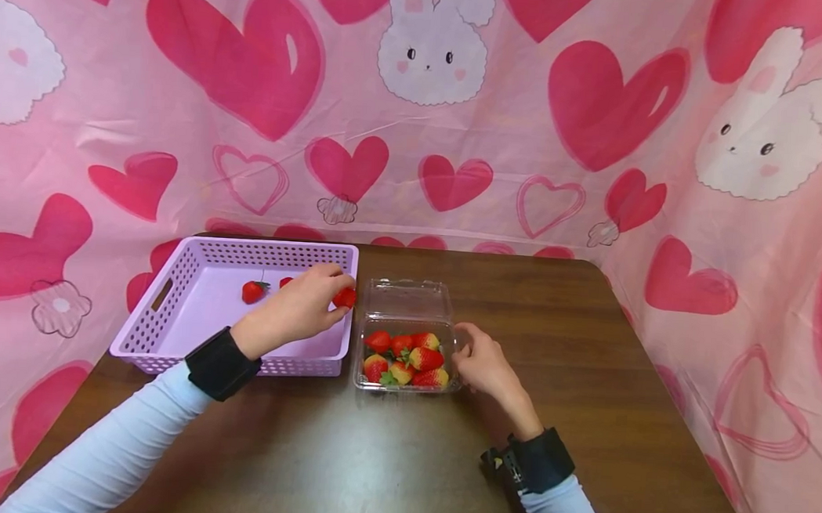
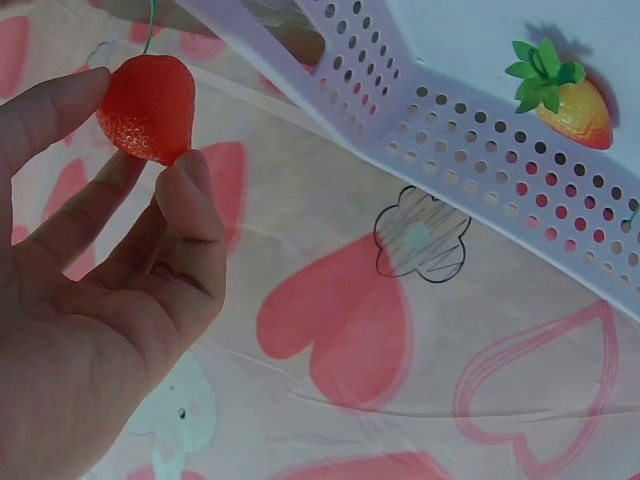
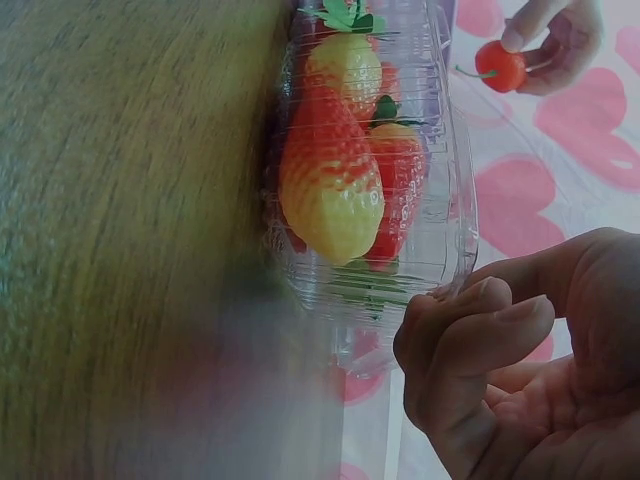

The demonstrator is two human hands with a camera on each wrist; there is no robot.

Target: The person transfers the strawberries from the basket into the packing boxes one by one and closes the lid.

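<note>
My left hand point(image 1: 309, 301) pinches a red strawberry point(image 2: 150, 108) with a thin green stem between thumb and fingertips, above the right rim of the lilac basket point(image 1: 345, 347). My right hand point(image 1: 485, 361) grips the right edge of a clear plastic clamshell box point(image 1: 406, 387). Its hinged lid point(image 1: 408, 299) stands open at the back. Inside the box lie several red and yellow strawberries point(image 1: 426, 359), some with green leaves. Another red strawberry point(image 1: 253, 292) lies in the basket, and one more is partly hidden behind my left hand.
The basket and box stand side by side on a dark brown wooden table point(image 1: 541, 319). Pink cloth point(image 1: 503, 144) with hearts and rabbits hangs behind and at both sides. In the left wrist view, a yellow-red strawberry point(image 2: 578, 112) with green leaves lies in the basket.
</note>
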